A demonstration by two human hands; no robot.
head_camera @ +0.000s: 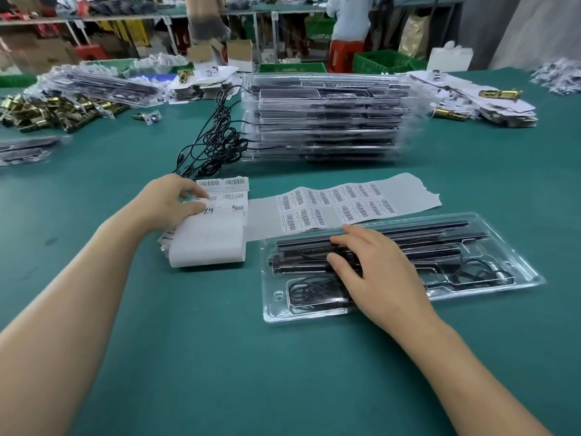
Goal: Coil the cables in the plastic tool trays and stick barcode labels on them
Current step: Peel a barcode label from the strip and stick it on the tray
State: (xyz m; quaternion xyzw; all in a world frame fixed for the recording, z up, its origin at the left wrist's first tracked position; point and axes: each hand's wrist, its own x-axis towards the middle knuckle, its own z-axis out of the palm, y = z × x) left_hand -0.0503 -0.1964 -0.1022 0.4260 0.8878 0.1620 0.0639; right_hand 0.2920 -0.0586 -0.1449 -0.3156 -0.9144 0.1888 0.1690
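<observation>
Spanning the whole view, the green bench (283,388) carries all the work items. At the far centre stands the tray stack (327,121), clear plastic tool trays piled one on another. Loose cables (217,136), black and tangled, trail from the stack's left side down onto the bench. A heap of brass hardware (47,111) lies at the far left, well apart from the work area.

The front tray (273,311) lies flat on the bench at near right, its long side running left to right. Its upper compartments hold long black bars (434,234). One coiled cable (308,292) sits in the lower-left compartment, and a second coil (481,272) in the right compartment.

The label strip (408,191) lies unrolled just behind the front tray and carries two rows of barcode labels, with some positions bare. Its left end joins a folded label pad (207,243) just left of the tray.

The right hand (380,278) rests palm down on the front tray. Its fingers (342,239) are straight and spread over the black bars and hold nothing.

The left hand (169,204) rests on the upper part of the label pad. Its fingers (195,195) are curled, with thumb and forefinger pinching one barcode label (204,202) at its edge.
</observation>
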